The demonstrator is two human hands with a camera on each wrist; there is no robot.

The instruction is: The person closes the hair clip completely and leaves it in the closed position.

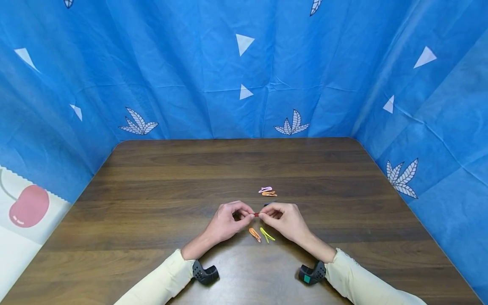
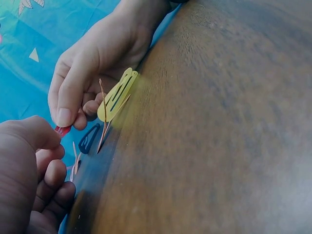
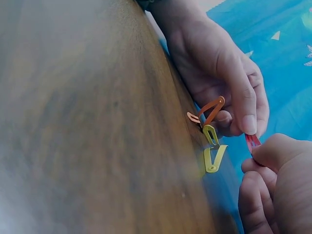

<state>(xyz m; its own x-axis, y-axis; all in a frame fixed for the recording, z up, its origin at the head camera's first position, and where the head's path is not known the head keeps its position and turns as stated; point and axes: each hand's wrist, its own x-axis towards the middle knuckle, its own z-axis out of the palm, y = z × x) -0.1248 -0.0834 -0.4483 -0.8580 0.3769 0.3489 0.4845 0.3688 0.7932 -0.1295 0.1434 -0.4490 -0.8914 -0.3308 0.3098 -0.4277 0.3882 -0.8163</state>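
Between both hands a small red snap hair clip (image 1: 256, 214) is held just over the table. My left hand (image 1: 230, 221) pinches one end with thumb and forefinger, and my right hand (image 1: 285, 220) pinches the other end. The fingertips cover most of the clip; its red middle shows in the right wrist view (image 3: 252, 142). Close in front of the hands lie an orange hair clip (image 1: 254, 234) and a yellow hair clip (image 1: 267, 235), both spread apart. A dark hair clip (image 2: 88, 139) lies behind, partly hidden by my right hand in the head view.
Beyond the hands, a pink hair clip (image 1: 265, 189) and another orange hair clip (image 1: 269, 193) lie side by side on the brown wooden table (image 1: 171, 182). A blue curtain (image 1: 213, 63) with white shapes hangs around the table's back and sides.
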